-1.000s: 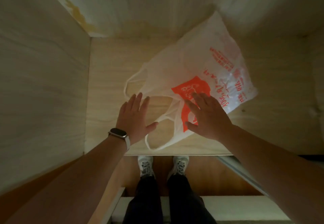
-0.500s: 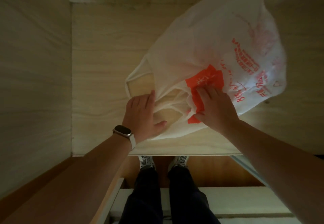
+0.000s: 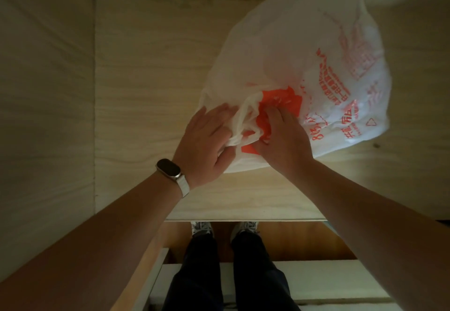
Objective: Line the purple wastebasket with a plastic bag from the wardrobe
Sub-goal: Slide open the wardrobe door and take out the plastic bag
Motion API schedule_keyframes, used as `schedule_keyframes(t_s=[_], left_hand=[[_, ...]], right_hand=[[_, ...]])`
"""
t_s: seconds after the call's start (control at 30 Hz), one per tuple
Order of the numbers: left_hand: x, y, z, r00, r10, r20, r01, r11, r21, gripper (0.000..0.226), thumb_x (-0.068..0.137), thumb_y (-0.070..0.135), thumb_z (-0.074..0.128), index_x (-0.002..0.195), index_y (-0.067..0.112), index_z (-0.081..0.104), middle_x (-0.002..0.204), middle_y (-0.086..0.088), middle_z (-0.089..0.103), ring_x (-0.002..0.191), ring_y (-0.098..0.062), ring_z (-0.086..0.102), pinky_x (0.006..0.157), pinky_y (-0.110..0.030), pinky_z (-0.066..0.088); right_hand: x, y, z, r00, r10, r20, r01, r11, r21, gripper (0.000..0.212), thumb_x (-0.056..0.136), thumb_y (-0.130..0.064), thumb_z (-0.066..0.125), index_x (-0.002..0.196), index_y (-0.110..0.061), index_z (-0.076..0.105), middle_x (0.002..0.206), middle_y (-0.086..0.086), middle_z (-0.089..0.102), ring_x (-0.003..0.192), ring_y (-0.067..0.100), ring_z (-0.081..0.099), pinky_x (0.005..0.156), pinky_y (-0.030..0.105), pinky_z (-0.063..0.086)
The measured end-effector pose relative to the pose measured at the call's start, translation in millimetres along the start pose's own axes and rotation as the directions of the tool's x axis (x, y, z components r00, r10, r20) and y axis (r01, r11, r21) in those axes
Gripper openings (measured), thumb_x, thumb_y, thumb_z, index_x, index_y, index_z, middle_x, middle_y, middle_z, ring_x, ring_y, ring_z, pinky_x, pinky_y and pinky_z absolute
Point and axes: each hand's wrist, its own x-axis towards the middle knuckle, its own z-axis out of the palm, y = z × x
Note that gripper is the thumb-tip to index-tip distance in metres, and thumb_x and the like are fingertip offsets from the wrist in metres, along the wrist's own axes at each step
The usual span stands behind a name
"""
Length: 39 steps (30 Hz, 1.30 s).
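Clerk: Item one?
Checker: Plastic bag (image 3: 304,67), white, thin, orange print and an orange block (image 3: 293,102). Lies on the wardrobe shelf (image 3: 146,91), toward its right side, puffed up at the far end.
Clerk: Hands?
Checker: Left hand (image 3: 207,145), above the shelf's front part: fingers curled round the bag's bunched handles (image 3: 243,121). Right hand (image 3: 283,139), just beside it: fingertips dug into the orange block, pinching the film. Both touch the bag.
Clerk: Other entries?
Checker: Smartwatch (image 3: 168,167), dark face, pale strap, on the left wrist. Wardrobe side panel (image 3: 43,91), pale wood grain, at the shelf's left edge. White trainers (image 3: 201,228) and dark trousers (image 3: 202,274), below the shelf's front edge.
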Motion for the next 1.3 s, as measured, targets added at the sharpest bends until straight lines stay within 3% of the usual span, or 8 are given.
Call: schedule_keyframes(t_s=[0.23,0.4,0.53,0.67,0.83,1.03,1.2,1.3], left_hand=[[18,24,-28,0.995,-0.091,0.04,0.093,0.994,-0.052,0.032,0.082,0.039,0.054,0.08,0.007,0.061,0.073,-0.004,0.061,0.067,-0.022,0.056,0.098,-0.027,0.032],[25,60,-61,0.99,-0.138,-0.029,0.136,0.988,-0.072,0.042,0.086,0.048,0.056,0.074,0.007,0.057,0.063,-0.004,0.052,0.055,-0.019,0.046,0.055,-0.027,0.03],[28,86,-95,0.963,-0.228,-0.141,0.218,0.973,-0.079,0.033,0.087,0.041,0.05,0.076,0.011,0.057,0.062,-0.001,0.057,0.048,-0.019,0.052,0.041,-0.026,0.036],[32,116,-136,0.945,-0.267,-0.188,0.221,0.947,-0.234,0.022,0.083,0.043,0.052,0.091,0.023,0.05,0.073,0.01,0.056,0.055,-0.008,0.052,0.045,-0.014,0.039],[32,154,-183,0.948,-0.238,-0.212,0.177,0.946,-0.271,0.026,0.084,0.039,0.055,0.092,0.017,0.066,0.083,0.011,0.064,0.077,0.001,0.052,0.063,-0.001,0.039],[20,187,-232,0.948,-0.145,-0.282,0.067,0.961,-0.267,0.019,0.085,0.035,0.057,0.086,0.018,0.067,0.081,0.008,0.067,0.075,-0.006,0.058,0.064,-0.007,0.04],[7,204,-272,0.945,0.05,-0.325,-0.107,0.981,-0.16,0.01,0.085,0.021,0.062,0.088,0.013,0.067,0.087,0.002,0.064,0.08,-0.011,0.059,0.07,-0.018,0.046],[-2,216,-294,0.931,0.121,-0.345,-0.158,0.984,-0.082,0.012,0.083,0.019,0.063,0.091,0.012,0.068,0.096,0.002,0.067,0.09,-0.012,0.062,0.076,-0.022,0.05]], right_hand=[[-12,-18,-31,0.999,0.02,0.048,-0.029,0.981,0.193,0.042,0.074,-0.028,0.074,0.108,-0.011,0.057,0.105,0.005,0.059,0.088,0.026,0.06,0.067,0.04,0.055],[-27,-42,-59,0.993,0.044,0.107,-0.079,0.932,0.355,0.041,0.077,-0.039,0.069,0.108,-0.015,0.056,0.099,-0.002,0.056,0.08,0.019,0.058,0.065,0.042,0.054],[-41,-69,-93,0.992,0.071,0.1,-0.108,0.893,0.436,0.034,0.081,-0.04,0.063,0.11,-0.024,0.057,0.097,-0.014,0.051,0.082,0.009,0.056,0.066,0.032,0.052],[-53,-92,-135,0.99,0.111,0.092,-0.141,0.887,0.44,0.019,0.085,-0.04,0.062,0.101,-0.032,0.056,0.083,-0.015,0.054,0.074,-0.004,0.053,0.061,0.017,0.039],[-68,-121,-185,0.993,0.115,0.031,-0.115,0.855,0.506,0.032,0.083,-0.048,0.056,0.111,-0.034,0.059,0.102,-0.014,0.062,0.085,0.002,0.059,0.077,0.034,0.054],[-96,-150,-240,0.986,0.059,-0.153,0.015,0.897,0.441,0.044,0.074,-0.058,0.056,0.115,-0.043,0.049,0.105,-0.029,0.053,0.087,-0.003,0.054,0.081,0.029,0.052],[-113,-165,-284,0.942,-0.159,-0.295,0.226,0.951,0.209,0.068,0.076,-0.052,0.063,0.131,-0.017,0.047,0.127,0.001,0.057,0.117,0.012,0.048,0.095,0.03,0.043],[-114,-171,-306,0.937,-0.239,-0.255,0.277,0.953,0.125,0.078,0.076,-0.056,0.063,0.14,-0.018,0.042,0.141,0.002,0.048,0.131,0.016,0.042,0.106,0.036,0.039]])
